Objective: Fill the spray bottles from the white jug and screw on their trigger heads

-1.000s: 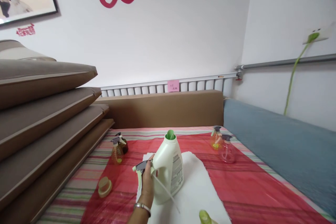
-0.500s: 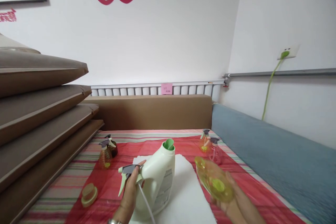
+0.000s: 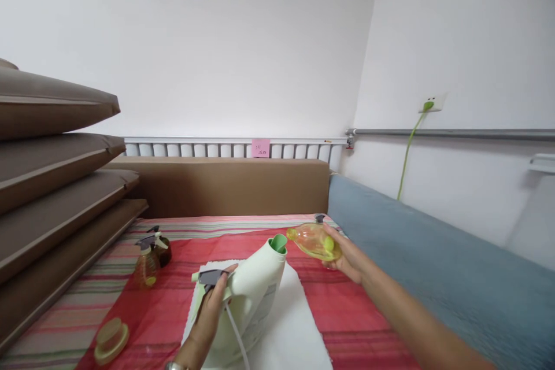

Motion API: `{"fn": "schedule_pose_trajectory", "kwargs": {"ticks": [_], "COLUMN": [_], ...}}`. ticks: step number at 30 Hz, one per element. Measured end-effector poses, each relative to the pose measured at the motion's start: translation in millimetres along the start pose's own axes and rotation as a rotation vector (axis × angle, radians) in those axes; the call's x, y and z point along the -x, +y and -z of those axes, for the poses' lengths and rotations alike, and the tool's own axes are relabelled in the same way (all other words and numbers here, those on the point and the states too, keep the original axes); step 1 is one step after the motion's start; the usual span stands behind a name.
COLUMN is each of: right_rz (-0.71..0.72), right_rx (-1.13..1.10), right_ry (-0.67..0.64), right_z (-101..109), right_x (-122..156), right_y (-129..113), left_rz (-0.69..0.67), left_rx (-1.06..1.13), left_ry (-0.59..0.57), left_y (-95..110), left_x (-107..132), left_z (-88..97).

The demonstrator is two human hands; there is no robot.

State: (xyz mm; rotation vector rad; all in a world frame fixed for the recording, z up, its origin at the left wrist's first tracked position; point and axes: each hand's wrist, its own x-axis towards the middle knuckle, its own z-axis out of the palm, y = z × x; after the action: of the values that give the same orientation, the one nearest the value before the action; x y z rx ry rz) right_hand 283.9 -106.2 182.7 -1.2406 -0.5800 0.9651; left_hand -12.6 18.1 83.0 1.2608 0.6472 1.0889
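My left hand [image 3: 211, 306] is closed around a grey and pale-green trigger spray head [image 3: 210, 278], whose thin white tube hangs down. The same hand rests against a large pale-green jug [image 3: 249, 289], upright on a white cloth, with a green spout [image 3: 278, 243] in its mouth. Tipped on its side, a clear yellow bottle [image 3: 313, 241] is gripped at its base end by my right hand [image 3: 347, 260]. Its neck points left, close to the jug's mouth but apart from it. Whether liquid is inside the bottle, I cannot tell.
Spray bottles [image 3: 147, 266] stand at the left, and another's grey top [image 3: 319, 218] shows behind my right hand. A round beige cap [image 3: 111, 340] lies front left. Stacked brown cushions [image 3: 56, 176] rise at the left; a blue padded side [image 3: 390, 243] borders the right.
My right hand has carried the yellow bottle up and left, turning its neck toward the jug's mouth. My left hand keeps hold of the spray head. The view has swung to the right.
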Motion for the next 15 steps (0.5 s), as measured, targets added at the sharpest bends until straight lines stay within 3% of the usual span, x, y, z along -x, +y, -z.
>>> {"fn": "schedule_pose_trajectory", "kwargs": {"ticks": [5, 15], "right_rz": [-0.001, 0.101], "right_rx": [0.102, 0.341], "right_ry": [0.013, 0.026], "right_z": [6.0, 0.2], "right_x": [-13.7, -16.3], "right_y": [-5.3, -12.5], "left_rz": [0.02, 0.082], "left_rx": [0.028, 0.0], "left_ry": [-0.082, -0.061], "left_y": [4.5, -1.1], "left_x": [1.1, 1.5], "left_z": [-2.8, -1.9]}}
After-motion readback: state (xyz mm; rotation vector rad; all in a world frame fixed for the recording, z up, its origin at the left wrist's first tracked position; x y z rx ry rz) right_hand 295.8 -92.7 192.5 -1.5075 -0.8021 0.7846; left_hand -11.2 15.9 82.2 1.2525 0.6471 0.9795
